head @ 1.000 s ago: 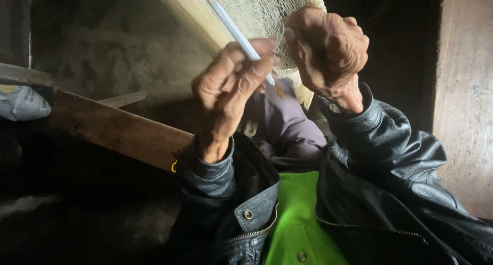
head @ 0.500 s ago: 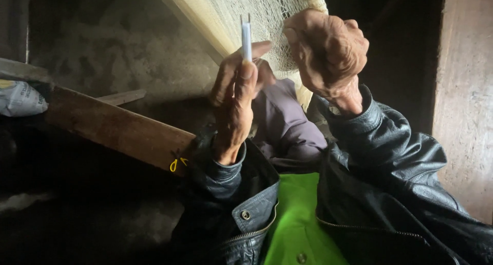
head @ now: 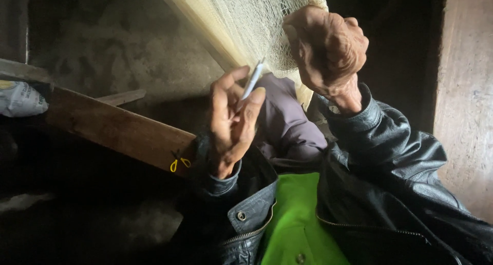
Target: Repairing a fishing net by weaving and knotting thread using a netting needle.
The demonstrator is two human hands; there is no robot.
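Observation:
A pale cream net (head: pixel 246 18) hangs from the top of the view down toward my lap. My right hand (head: pixel 326 52) is clenched in a fist on the net's lower edge, holding it taut. My left hand (head: pixel 231 121) sits just below the net and pinches a thin white netting needle (head: pixel 252 81) between thumb and fingers, its tip pointing up toward the mesh. Both arms wear black leather jacket sleeves over a bright green shirt (head: pixel 295 219). A knee in purple-grey trousers (head: pixel 287 124) rises behind the left hand.
A brown wooden plank (head: pixel 118 129) runs diagonally at the left, with small yellow-handled scissors (head: pixel 179 161) lying on its near end. A printed sack (head: pixel 20 98) lies at the far left. A rough grey wall stands behind, and a wooden post (head: pixel 465 90) rises at the right.
My left hand has dropped and turned palm-up, bringing the white needle down from its upright position to a slant below the net. My right fist has stayed on the net.

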